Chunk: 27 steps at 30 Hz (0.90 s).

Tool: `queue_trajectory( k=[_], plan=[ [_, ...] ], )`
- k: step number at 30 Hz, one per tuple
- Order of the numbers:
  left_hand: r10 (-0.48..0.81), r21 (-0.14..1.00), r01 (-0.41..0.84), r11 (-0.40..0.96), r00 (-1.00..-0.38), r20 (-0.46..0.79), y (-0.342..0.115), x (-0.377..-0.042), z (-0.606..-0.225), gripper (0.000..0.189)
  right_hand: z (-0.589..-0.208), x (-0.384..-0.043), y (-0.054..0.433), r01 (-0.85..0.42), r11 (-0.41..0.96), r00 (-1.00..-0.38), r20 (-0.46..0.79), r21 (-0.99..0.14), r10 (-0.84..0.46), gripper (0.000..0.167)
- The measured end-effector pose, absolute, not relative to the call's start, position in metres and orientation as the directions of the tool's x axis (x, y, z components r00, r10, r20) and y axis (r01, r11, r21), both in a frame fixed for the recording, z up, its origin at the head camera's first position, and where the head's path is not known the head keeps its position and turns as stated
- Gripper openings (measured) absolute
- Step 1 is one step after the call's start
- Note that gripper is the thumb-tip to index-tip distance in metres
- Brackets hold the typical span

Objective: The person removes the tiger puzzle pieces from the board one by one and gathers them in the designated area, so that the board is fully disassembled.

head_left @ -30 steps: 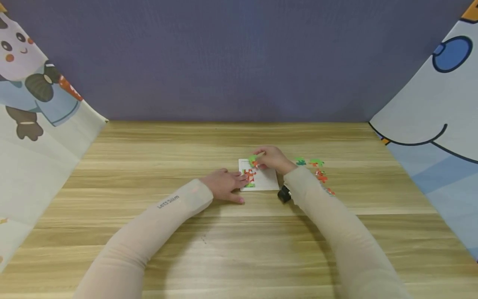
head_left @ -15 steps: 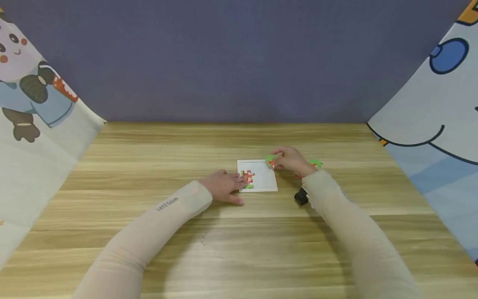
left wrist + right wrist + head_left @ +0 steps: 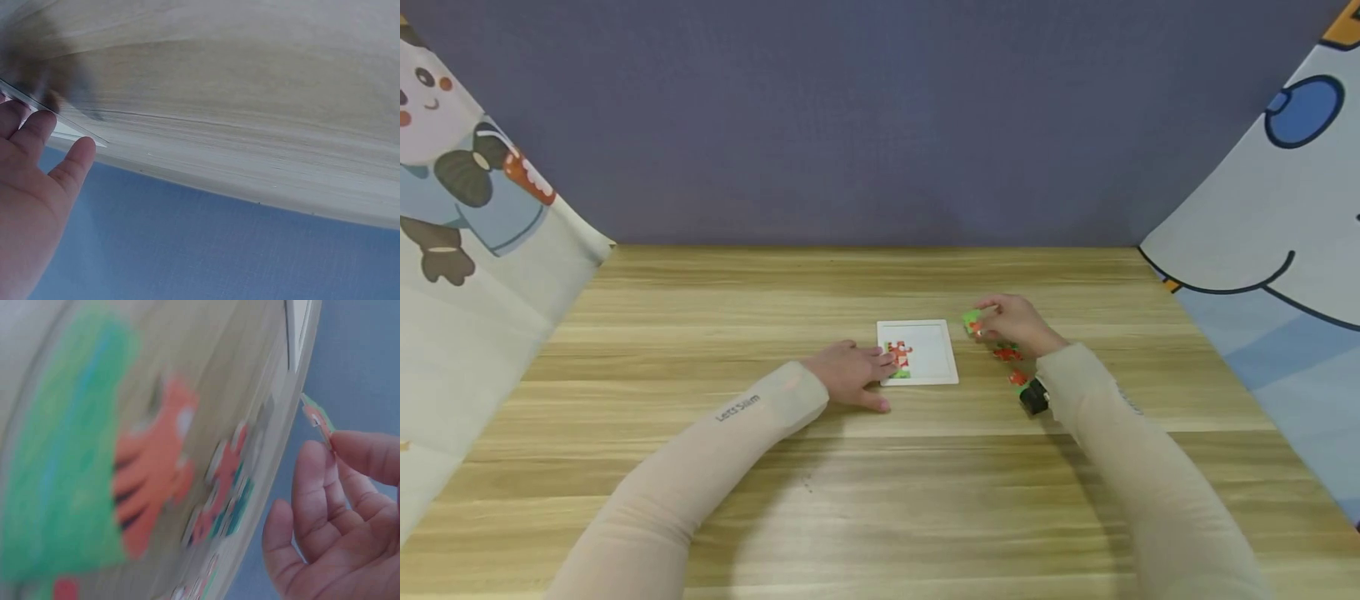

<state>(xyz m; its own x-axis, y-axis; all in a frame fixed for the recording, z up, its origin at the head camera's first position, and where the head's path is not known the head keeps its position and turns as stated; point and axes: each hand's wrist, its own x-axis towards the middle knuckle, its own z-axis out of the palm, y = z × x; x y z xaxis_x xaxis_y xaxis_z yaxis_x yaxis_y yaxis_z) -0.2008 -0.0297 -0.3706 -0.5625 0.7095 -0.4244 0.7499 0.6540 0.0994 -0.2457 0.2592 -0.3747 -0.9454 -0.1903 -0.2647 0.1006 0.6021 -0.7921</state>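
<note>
A white square puzzle tray [image 3: 933, 352] lies on the table, with joined orange-and-green jigsaw pieces [image 3: 897, 352] in its left part. My left hand [image 3: 848, 375] rests its extended fingers over the tray's left edge and partly covers those pieces. In the left wrist view, the fingers [image 3: 39, 134] lie over the tray's rim. Just right of the tray, my right hand [image 3: 1021, 325] pinches a green-and-orange jigsaw piece [image 3: 972, 322] between thumb and fingertips. The right wrist view shows this jigsaw piece [image 3: 317, 417] raised and seen nearly edge-on.
Loose jigsaw pieces [image 3: 1007, 353] lie below the right hand, partly hidden by hand and sleeve. Close to the right wrist camera is a large green-and-orange piece [image 3: 69, 475]. A dark upright panel [image 3: 880, 125] stands behind the table, with printed cloths at both sides.
My right hand has moved right with the jigsaw piece, from over the tray to beside it. My left hand stays at the tray's left edge.
</note>
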Motion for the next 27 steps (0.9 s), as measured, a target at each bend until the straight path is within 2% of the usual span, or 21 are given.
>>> queue_trajectory(
  k=[17, 27],
  plan=[
    [0.702, 0.08, 0.749, 0.657, -0.571, -0.425, -0.029, -0.202, -0.375, 0.073, -0.367, -0.244, 0.296, 0.113, 0.657, -0.946, -0.283, -0.746, -0.158, 0.044],
    [0.706, 0.09, 0.749, 0.656, -0.568, -0.423, -0.03, -0.201, -0.374, 0.072, -0.368, -0.247, 0.32, 0.018, 0.72, -0.961, -0.21, -0.694, -0.179, 0.042]
  ],
)
